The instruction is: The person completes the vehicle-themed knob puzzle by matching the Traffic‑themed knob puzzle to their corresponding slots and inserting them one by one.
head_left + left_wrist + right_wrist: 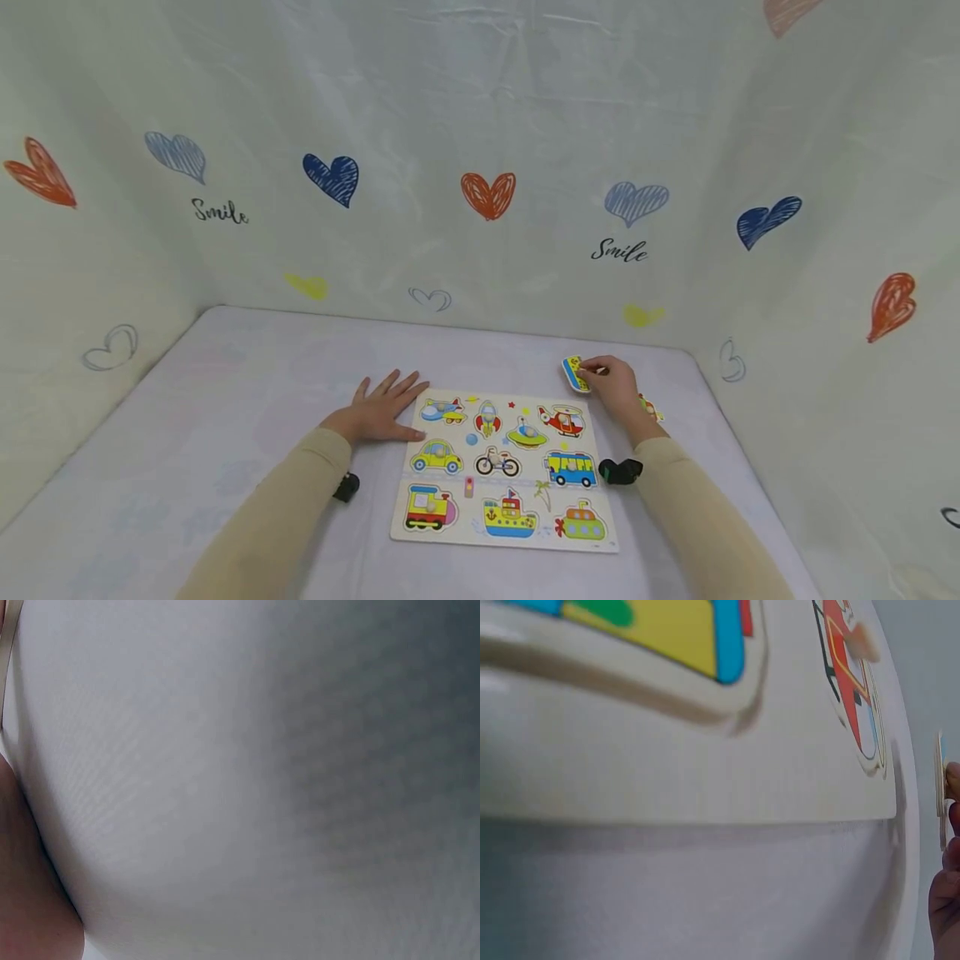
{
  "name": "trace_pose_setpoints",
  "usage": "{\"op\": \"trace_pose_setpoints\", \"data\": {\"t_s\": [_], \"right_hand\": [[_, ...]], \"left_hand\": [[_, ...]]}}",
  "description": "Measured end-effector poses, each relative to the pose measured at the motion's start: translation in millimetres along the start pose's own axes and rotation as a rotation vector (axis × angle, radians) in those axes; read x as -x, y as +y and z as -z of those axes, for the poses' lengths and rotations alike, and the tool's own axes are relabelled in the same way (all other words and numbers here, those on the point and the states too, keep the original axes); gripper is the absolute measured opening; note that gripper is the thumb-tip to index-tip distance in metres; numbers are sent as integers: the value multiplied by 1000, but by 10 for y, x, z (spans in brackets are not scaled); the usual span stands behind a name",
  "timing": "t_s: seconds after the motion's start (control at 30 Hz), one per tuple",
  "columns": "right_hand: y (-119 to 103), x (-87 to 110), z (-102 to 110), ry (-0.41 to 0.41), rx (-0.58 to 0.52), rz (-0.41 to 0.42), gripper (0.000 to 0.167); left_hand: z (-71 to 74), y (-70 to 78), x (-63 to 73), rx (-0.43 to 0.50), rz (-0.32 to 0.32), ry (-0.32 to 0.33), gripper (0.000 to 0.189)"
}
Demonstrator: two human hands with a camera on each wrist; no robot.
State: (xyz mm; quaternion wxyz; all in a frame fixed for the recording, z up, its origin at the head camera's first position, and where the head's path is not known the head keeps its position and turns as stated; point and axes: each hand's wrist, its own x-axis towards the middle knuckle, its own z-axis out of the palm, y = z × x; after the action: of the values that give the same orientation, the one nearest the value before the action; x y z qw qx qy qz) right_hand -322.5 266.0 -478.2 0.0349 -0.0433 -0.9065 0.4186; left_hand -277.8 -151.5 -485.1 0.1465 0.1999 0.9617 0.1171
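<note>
Beyond the board's far right corner, my right hand (613, 385) pinches a yellow and blue ship puzzle piece (572, 374) between thumb and fingers. In the right wrist view the piece (940, 780) appears edge-on at the right margin, with the fingertips at it. My left hand (382, 412) lies spread at the left edge of the white puzzle board (450, 550), its fingers straight. On the board, vehicle pieces with knobs include a car (437, 457), a bus (572, 468) and a helicopter (562, 421). The ship outline (510, 518) and submarine outline (581, 523) show printed pictures without knobs.
Another colourful piece (650, 407) lies on the table right of the board, partly hidden behind the right wrist. A white cloth (247, 375) covers the table. Curtains (420, 108) with printed hearts stand behind and at both sides.
</note>
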Motion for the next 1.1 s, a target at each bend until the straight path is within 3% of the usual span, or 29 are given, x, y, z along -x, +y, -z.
{"op": "trace_pose_setpoints", "data": {"t_s": [0.4,0.87,1.1], "right_hand": [[-198,234,-201,-99,-16,93,17],[-452,633,-364,-184,-53,292,7],[-503,784,-422,-238,-38,349,5]], "left_hand": [[0,-32,-8,3,-3,2,97],[16,23,23,2,4,-8,97],[44,62,44,11,-5,-5,95]]}}
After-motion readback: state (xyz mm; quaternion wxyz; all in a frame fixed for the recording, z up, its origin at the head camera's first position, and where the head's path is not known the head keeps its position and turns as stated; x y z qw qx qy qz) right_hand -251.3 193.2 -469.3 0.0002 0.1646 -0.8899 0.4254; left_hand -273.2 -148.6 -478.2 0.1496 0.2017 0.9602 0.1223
